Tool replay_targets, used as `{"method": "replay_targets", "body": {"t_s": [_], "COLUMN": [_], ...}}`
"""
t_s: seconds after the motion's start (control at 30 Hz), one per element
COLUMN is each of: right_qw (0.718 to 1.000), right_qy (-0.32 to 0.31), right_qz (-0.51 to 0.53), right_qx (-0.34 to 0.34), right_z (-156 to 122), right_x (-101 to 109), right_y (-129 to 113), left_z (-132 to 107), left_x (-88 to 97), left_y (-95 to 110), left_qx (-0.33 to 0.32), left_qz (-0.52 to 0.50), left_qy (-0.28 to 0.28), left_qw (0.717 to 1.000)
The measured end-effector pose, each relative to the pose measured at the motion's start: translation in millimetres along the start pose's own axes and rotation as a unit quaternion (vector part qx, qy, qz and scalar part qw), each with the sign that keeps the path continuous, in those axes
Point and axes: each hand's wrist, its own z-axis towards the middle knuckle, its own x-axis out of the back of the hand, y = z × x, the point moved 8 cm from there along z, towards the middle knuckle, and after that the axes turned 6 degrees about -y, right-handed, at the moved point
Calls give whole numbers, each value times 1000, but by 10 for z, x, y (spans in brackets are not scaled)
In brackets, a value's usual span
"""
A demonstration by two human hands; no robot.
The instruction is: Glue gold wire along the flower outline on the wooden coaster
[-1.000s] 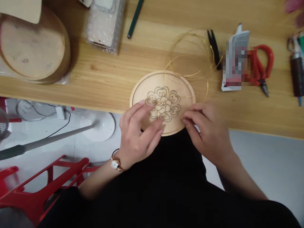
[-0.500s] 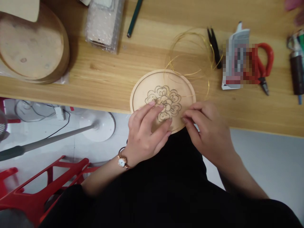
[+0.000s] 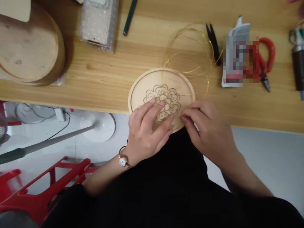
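A round pale wooden plate [image 3: 139, 85] with a raised rim lies at the table's front edge, partly overhanging it. A dark-outlined flower drawing [image 3: 174, 95] fills its middle. My left hand [image 3: 147, 133] rests on the plate with fingers apart, their tips on the flower's lower left part, which they cover. At the plate's lower right rim, my right hand [image 3: 206, 129] is closed in a pinch of thumb and finger; what lies between the tips is too small to make out. Loose coils of thin gold wire [image 3: 174, 38] lie behind the plate and reach over its far rim.
Black tweezers [image 3: 213, 44], a white packet [image 3: 234, 60] and red-handled pliers [image 3: 267, 63] lie to the right. A dark green pen [image 3: 130, 17], a bubble-wrapped package [image 3: 97, 28] and a round wooden box [image 3: 54, 50] are at the left. Red stools [image 3: 35, 193] stand below.
The view has shifted slightly, so the table items sit a little further left or higher. Both hands keep nearly the same place and pose on the plate.
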Motion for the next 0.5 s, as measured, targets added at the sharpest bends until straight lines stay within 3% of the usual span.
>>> {"method": "replay_targets", "body": {"t_s": [0.5], "right_qw": [1000], "right_qy": [-22], "right_qz": [-22], "right_qx": [4], "right_z": [15], "right_x": [-4], "right_y": [-12], "left_z": [-10], "left_x": [-58], "left_y": [21], "left_qx": [-13], "left_qz": [45], "left_qy": [-13], "left_qw": [999]}}
